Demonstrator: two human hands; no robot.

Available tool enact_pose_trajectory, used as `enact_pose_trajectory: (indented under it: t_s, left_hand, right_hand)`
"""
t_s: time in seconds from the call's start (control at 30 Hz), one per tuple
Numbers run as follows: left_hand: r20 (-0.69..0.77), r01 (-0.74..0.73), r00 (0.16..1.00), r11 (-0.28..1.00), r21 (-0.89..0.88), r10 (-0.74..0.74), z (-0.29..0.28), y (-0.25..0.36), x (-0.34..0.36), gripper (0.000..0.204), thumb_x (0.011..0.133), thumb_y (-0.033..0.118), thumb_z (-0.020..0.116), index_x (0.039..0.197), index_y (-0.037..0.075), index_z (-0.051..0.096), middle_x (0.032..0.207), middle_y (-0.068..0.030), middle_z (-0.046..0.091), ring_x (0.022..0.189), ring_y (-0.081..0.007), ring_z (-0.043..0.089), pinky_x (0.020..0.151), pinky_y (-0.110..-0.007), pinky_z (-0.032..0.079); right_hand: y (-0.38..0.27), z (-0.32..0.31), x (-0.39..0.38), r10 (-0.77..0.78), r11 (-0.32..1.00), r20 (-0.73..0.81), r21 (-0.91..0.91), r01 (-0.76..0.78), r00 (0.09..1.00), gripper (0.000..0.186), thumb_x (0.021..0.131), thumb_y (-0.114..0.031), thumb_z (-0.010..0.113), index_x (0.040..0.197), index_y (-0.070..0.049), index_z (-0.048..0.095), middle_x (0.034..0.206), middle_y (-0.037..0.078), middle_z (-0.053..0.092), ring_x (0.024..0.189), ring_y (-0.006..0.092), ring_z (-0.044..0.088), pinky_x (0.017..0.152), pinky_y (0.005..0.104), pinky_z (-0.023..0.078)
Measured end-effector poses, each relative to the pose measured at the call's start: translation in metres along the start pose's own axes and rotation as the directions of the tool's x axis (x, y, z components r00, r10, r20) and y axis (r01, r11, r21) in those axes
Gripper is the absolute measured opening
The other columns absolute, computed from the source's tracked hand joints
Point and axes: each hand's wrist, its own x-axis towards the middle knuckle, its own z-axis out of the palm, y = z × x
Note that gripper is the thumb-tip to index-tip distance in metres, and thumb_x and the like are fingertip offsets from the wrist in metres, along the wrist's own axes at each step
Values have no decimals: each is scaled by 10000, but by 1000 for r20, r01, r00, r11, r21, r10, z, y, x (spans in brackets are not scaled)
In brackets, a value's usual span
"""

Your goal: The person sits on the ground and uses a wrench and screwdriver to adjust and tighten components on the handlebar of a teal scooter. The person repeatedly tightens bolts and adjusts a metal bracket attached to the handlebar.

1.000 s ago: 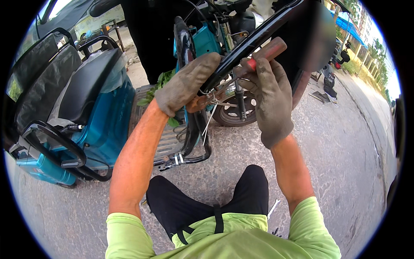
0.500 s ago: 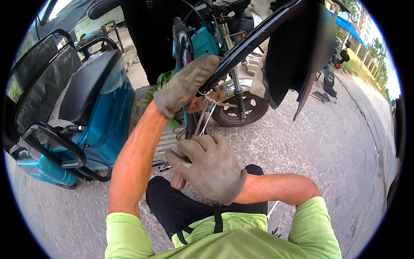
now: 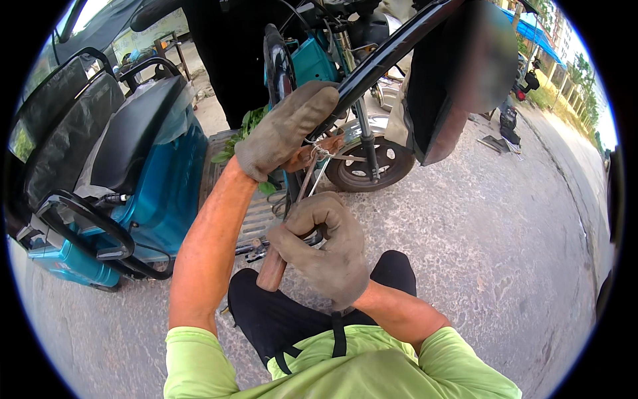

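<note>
Below-left of the right grip (image 3: 325,263), curled around it, juts a tool's brown handle (image 3: 271,271).

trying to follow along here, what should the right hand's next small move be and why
Probably a small turn of the wooden-handled tool, made gently: the right hand is curled at its handle, its shaft appears to meet the twisted wire by the rusty bracket, and the left hand rests against the black tube.
</note>
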Motion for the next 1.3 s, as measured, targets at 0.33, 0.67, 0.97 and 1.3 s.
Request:
enact_pose_trajectory:
  t_s: [0.33,0.67,0.97,1.3]
  left_hand:
    - [6,135,991,982,-132,-135,3,5,-7,800,985,751,624,1402,68,646,1160,-38,674,1090,-139,624,952,-325,533]
    - [-14,122,993,992,16,-121,3,14,-6,831,990,782,581,1423,75,638,1148,-68,679,1129,-178,630,1018,-371,492]
    - [3,-177,983,948,264,183,2,-5,0,734,1040,675,566,1454,69,567,1308,-167,635,1109,-348,676,866,-441,582]
    - [149,-540,822,668,513,550,2,-30,7,1005,918,63,828,1620,519,271,1326,-158,625,1042,-356,709,783,-437,650]
  right_hand:
    - [5,-8,-15,728,498,303,383,-778,615,352,1009,-286,768,1140,7,624,1032,104,721,903,175,736,794,327,612]
    - [84,-40,-1,560,828,301,-175,-533,772,333,1035,-354,684,1055,-21,692,861,109,716,819,245,730,734,374,569]
    - [106,-97,44,321,737,172,-662,-132,931,350,986,-381,718,1022,-34,699,840,158,665,779,333,691,760,441,541]
    - [85,-36,-11,613,650,254,378,-660,748,354,1074,-407,669,1038,-72,563,783,6,547,644,113,520,610,278,448]
